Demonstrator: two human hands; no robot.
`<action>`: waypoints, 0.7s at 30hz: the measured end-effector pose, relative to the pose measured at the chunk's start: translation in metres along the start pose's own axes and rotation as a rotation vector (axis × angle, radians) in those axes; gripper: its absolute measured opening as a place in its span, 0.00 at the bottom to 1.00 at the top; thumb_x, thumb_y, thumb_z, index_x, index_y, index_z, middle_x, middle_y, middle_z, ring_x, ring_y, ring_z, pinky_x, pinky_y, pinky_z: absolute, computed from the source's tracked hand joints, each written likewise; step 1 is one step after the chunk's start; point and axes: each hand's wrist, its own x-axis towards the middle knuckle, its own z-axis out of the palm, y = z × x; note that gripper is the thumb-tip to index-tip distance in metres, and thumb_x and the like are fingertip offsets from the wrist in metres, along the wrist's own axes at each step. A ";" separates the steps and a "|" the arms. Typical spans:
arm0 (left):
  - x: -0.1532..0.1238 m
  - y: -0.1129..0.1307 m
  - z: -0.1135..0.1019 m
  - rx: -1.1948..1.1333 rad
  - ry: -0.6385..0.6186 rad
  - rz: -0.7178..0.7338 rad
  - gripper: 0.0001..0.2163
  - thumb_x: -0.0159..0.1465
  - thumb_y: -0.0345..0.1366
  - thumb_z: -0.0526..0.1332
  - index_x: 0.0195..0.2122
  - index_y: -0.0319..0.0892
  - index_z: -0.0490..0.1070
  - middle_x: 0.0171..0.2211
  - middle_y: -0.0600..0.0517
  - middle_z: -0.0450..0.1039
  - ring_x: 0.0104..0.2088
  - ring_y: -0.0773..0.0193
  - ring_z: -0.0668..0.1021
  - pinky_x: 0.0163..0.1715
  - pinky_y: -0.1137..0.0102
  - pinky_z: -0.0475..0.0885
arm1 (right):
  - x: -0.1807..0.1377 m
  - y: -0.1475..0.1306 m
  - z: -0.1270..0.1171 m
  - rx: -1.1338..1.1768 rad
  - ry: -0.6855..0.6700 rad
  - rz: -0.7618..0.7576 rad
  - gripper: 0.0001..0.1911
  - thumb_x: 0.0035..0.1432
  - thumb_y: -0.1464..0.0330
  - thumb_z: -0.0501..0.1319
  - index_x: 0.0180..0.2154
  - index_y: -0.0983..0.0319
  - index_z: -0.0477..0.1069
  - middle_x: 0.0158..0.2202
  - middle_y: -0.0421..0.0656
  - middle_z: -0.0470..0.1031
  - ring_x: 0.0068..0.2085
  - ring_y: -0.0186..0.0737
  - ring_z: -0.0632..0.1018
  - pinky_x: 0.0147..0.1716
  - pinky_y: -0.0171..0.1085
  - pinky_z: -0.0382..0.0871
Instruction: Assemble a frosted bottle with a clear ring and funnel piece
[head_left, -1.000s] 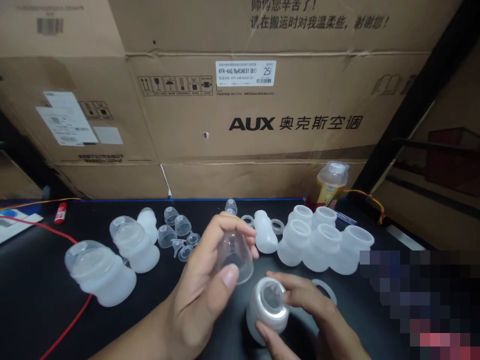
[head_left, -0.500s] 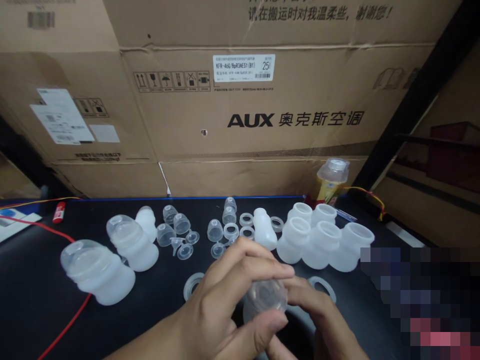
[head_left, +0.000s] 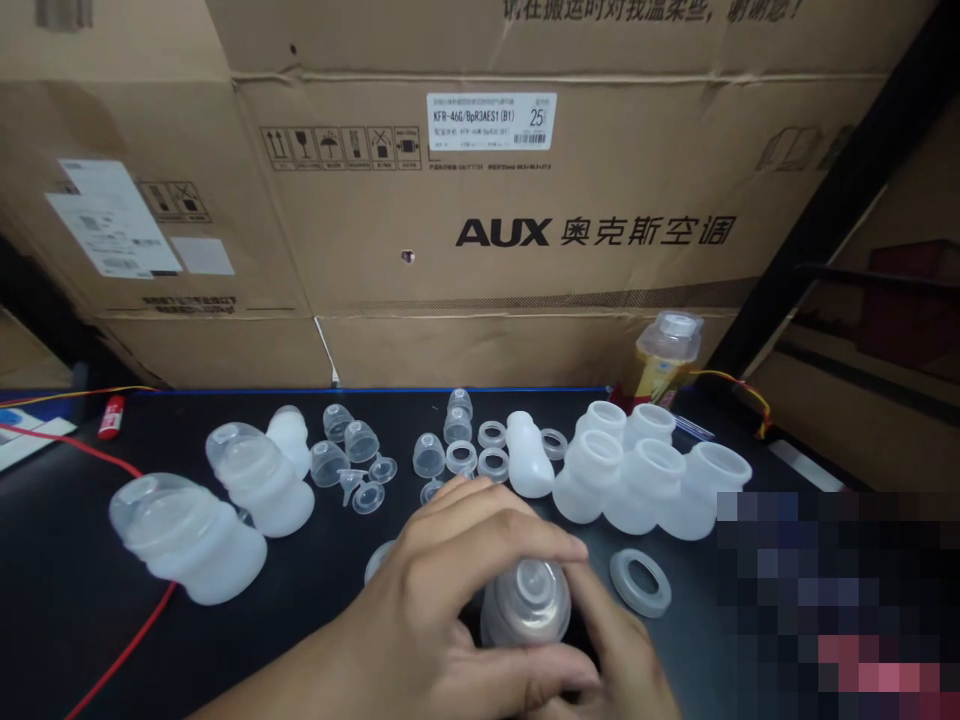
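Note:
My left hand (head_left: 442,600) curls over a clear dome cap (head_left: 529,598) and presses it onto a small frosted bottle, gripping it from the left and top. My right hand (head_left: 622,660) holds the bottle's body from below and the right; most of the bottle is hidden by both hands. A loose grey ring (head_left: 640,582) lies on the black table (head_left: 60,620) just right of my hands. Another ring (head_left: 377,560) peeks out left of my left hand.
Two capped bottles (head_left: 187,540) lie on the left. Several open frosted bottles (head_left: 645,480) stand at the right. Small clear caps, nipples and rings (head_left: 450,450) are scattered in the middle. Cardboard boxes (head_left: 525,230) wall the back. A red wire (head_left: 127,650) crosses the left.
My left hand brought the clear dome cap down onto the bottle in my right hand and now covers it. The camera view shifted slightly.

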 end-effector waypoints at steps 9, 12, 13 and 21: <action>0.002 0.005 -0.009 -0.048 -0.116 -0.146 0.24 0.56 0.36 0.83 0.53 0.40 0.83 0.40 0.50 0.86 0.40 0.61 0.85 0.45 0.67 0.78 | 0.004 0.016 -0.005 -0.138 -0.066 -0.285 0.20 0.69 0.58 0.66 0.61 0.48 0.75 0.46 0.40 0.89 0.44 0.45 0.90 0.44 0.33 0.84; 0.002 0.004 -0.017 -0.201 -0.207 -0.248 0.28 0.55 0.34 0.84 0.58 0.48 0.83 0.46 0.51 0.88 0.44 0.61 0.87 0.53 0.67 0.79 | 0.011 0.012 -0.012 -0.178 -0.077 -0.395 0.22 0.69 0.56 0.69 0.61 0.52 0.75 0.48 0.45 0.89 0.45 0.48 0.91 0.43 0.32 0.85; 0.001 0.002 -0.018 -0.264 -0.216 -0.280 0.29 0.56 0.33 0.83 0.58 0.50 0.83 0.48 0.52 0.88 0.45 0.61 0.88 0.55 0.67 0.79 | 0.012 0.009 -0.014 -0.185 -0.076 -0.405 0.23 0.68 0.55 0.70 0.60 0.53 0.76 0.48 0.46 0.90 0.43 0.49 0.92 0.42 0.33 0.85; -0.003 -0.011 -0.012 -0.663 -0.322 -0.364 0.22 0.59 0.34 0.81 0.55 0.46 0.85 0.50 0.43 0.89 0.53 0.49 0.89 0.58 0.58 0.82 | 0.013 0.008 -0.008 -0.163 -0.102 -0.228 0.14 0.56 0.62 0.73 0.46 0.52 0.85 0.38 0.40 0.91 0.35 0.49 0.92 0.35 0.34 0.87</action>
